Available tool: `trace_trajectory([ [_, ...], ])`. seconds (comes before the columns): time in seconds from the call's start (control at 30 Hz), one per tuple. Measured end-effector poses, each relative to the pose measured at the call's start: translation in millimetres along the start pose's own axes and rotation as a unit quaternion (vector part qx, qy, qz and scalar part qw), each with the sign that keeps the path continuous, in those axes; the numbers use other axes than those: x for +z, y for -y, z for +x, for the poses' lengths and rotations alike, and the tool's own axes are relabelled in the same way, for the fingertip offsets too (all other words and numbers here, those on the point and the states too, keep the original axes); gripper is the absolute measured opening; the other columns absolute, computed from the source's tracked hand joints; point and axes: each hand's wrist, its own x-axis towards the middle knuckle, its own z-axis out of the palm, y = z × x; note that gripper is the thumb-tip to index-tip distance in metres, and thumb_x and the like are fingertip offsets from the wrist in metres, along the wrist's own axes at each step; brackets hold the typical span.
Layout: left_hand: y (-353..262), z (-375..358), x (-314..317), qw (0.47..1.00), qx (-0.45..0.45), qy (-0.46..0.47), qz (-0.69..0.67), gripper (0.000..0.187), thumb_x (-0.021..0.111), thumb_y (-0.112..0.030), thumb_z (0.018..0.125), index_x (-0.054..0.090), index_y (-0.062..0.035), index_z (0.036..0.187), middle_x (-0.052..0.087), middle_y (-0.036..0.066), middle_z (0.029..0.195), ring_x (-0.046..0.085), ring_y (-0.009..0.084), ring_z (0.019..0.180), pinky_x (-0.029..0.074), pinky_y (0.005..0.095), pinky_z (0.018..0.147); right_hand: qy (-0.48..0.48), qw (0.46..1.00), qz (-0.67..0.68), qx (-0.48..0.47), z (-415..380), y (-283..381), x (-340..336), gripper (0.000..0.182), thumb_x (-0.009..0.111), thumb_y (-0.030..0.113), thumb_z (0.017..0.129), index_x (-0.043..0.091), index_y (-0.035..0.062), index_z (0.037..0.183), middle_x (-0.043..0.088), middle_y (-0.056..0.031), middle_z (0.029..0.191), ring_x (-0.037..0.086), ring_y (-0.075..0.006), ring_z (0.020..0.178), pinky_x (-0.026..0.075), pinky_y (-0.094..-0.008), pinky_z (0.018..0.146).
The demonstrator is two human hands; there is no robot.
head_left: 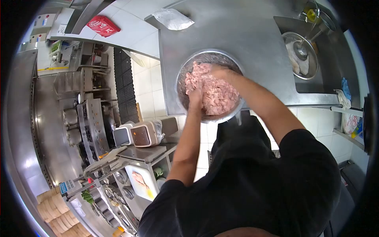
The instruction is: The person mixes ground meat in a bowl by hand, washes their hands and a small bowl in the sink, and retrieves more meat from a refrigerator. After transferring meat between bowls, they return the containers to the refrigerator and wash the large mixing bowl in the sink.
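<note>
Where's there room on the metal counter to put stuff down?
The counter is bare between bowl and sink, past the right arm, and beyond the bowl, right of the silver bag. Crowded: the bowl, left hand and right hand in its meat; the sink, holding a pan.

Pale pink flecked with white on the minced meat [221, 96], at left hand [195, 96] and right hand [220, 74]. Silver-grey on the bowl [213, 57] around the grip, flatter grey on the counter [229, 29] beyond. Red with white lettering on the packet [103, 26], far left of the grip; milky white on the crumpled bag [172, 19], nearer. Black grid on the floor mat [124, 85], left; white squares on the tiles [153, 83] between. Black on the shirt [256, 189], grip's near side.
</note>
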Motion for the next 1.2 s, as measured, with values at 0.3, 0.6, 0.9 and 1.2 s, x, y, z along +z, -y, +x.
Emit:
trace_trajectory([
  [0.3, -80.9, -25.9, -41.7, 0.816, -0.140, 0.161, -0.537, 0.063, 0.034, -0.055, 0.104, 0.044, -0.0076, 0.144, 0.053, 0.013, 0.138, 0.054, 0.0273, 0.125, 0.046, 0.0410, 0.107, 0.160, 0.977, -0.134, -0.040, -33.9, 101.9, -15.0, 0.051, 0.062, 0.031, 0.090, 0.055, 0.0086, 0.136, 0.047, -0.0211, 0.146, 0.048, -0.0335, 0.133, 0.038, -0.0414, 0.111],
  [0.6, -47.5, -92.8, -74.9, 0.827, 0.284, 0.306, 0.377, 0.046, 0.051, -0.032, 0.100, 0.052, -0.0034, 0.136, 0.055, 0.023, 0.135, 0.052, 0.0358, 0.126, 0.045, 0.0470, 0.102, 0.111, 0.885, -0.439, -0.106, -197.0, 98.5, 7.4, 0.045, 0.065, 0.029, 0.085, 0.062, -0.0001, 0.120, 0.046, -0.0246, 0.143, 0.048, -0.0390, 0.130, 0.041, -0.0530, 0.103],
  [0.9, -34.4, -34.0, -6.0, 0.834, 0.160, 0.210, 0.485, 0.031, 0.053, -0.022, 0.091, 0.072, -0.0042, 0.109, 0.064, 0.019, 0.124, 0.062, 0.0359, 0.116, 0.054, 0.0458, 0.090, 0.088, 0.871, -0.481, 0.060, -87.9, 64.9, 13.5, 0.032, 0.060, 0.013, 0.081, 0.069, -0.0021, 0.108, 0.068, -0.0229, 0.111, 0.067, -0.0371, 0.101, 0.054, -0.0463, 0.086],
  [1.2, -42.6, -21.6, -47.4, 0.960, 0.038, 0.117, 0.250, 0.034, 0.071, -0.019, 0.079, 0.069, -0.0029, 0.109, 0.069, 0.020, 0.116, 0.069, 0.0356, 0.102, 0.056, 0.0411, 0.086, -0.101, 0.916, -0.388, -0.009, -121.0, 95.2, -11.4, 0.031, 0.061, 0.011, 0.082, 0.064, 0.0010, 0.112, 0.064, -0.0255, 0.115, 0.061, -0.0418, 0.109, 0.050, -0.0473, 0.094],
])
